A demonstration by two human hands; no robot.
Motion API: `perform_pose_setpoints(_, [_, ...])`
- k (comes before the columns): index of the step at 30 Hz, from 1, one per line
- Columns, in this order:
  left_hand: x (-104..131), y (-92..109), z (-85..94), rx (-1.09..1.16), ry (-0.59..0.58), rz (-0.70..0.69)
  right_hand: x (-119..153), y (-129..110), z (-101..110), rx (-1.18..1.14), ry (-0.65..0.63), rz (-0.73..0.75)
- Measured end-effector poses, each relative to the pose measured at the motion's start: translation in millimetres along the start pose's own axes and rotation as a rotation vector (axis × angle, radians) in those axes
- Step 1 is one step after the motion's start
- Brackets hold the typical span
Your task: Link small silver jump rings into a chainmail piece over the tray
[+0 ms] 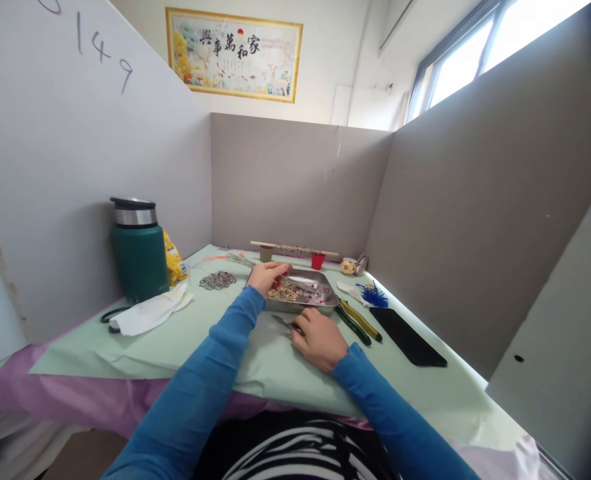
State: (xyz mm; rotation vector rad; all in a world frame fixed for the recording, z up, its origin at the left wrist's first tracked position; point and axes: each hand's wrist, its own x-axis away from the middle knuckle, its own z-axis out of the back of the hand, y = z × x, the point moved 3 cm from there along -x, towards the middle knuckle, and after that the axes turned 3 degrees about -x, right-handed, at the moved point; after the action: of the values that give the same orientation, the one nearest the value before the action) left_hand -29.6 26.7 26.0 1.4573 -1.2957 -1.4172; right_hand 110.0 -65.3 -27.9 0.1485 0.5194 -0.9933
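Note:
My left hand (269, 277) is closed in a pinch above the left side of a metal tray (295, 307). Thin silvery wires (239, 259) pass through its fingers, and strands stick out to the right over the tray. Gold, clear and red beads (284, 292) lie in the tray. Just in front of the tray, my right hand (319, 339) is closed round a small metal tool with a pointed tip (281, 322). The tip points left; the hand hides the rest, so its exact kind is unclear. Pliers (359, 322) with green and yellow handles lie to the right.
Behind the tray, a beaded rod (295, 249) rests across a red cup (318, 261) and a brownish cup (266, 254). Coiled beaded wire (218, 280), a white cloth (151, 311) and a green bottle (139, 260) are left. A black phone-like slab (407, 337) and blue tassel (373, 295) lie right.

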Motion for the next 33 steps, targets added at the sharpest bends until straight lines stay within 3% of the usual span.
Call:
perform_pose_setpoints(4, [0, 1, 1.3, -0.006, -0.028, -0.010, -9, 20, 18, -0.379, 0.175, -0.113])
perform_pose_setpoints(7, [0, 0, 0.5, 0.032, -0.087, 0.014, -22, 36, 31, -0.509, 0.185, -0.195])
perform_pose_setpoints(11, [-2, -1, 1.4, 0.067, -0.110, 0.025, -40, 39, 36, -0.460, 0.107, -0.093])
perform_pose_setpoints(15, [-3, -2, 3.8, -0.022, -0.089, 0.015, -43, 38, 30, -0.364, 0.223, -0.075])
perform_pose_setpoints(20, [-2, -2, 1.3, 0.067, -0.096, 0.059, -36, 36, 26, -0.246, 0.332, -0.063])
perform_pose_setpoints(33, [3, 2, -2.1, 0.059, -0.155, 0.090, -31, 29, 27, -0.172, 0.335, -0.054])
